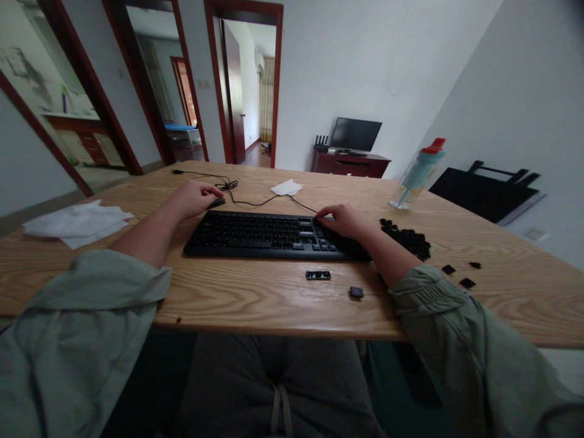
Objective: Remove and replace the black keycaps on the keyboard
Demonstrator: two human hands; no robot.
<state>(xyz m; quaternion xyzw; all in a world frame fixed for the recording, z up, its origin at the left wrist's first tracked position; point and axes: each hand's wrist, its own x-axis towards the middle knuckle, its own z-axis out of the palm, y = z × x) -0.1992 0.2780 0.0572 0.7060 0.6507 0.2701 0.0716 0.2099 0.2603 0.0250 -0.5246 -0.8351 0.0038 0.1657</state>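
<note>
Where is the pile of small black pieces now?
In the head view, the pile lies on the table, right of the keyboard and the right hand.

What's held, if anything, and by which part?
Can't tell. Left hand: fingertips at a small dark object behind the left end of the keyboard; grip unclear. Right hand: fingertips at the keyboard's far edge, right of middle; grip unclear.

"What sort of place is this?"
"A home, it seems: a flat screen (356, 134) stands on a low cabinet (328, 163), a router (322, 148) beside it."
"And past the red-brown doorframes (277, 79)?"
"A long curtain (267, 100) hangs beyond the rightmost, and kitchen-like cupboards (75, 146) stand beyond the leftmost."
</note>
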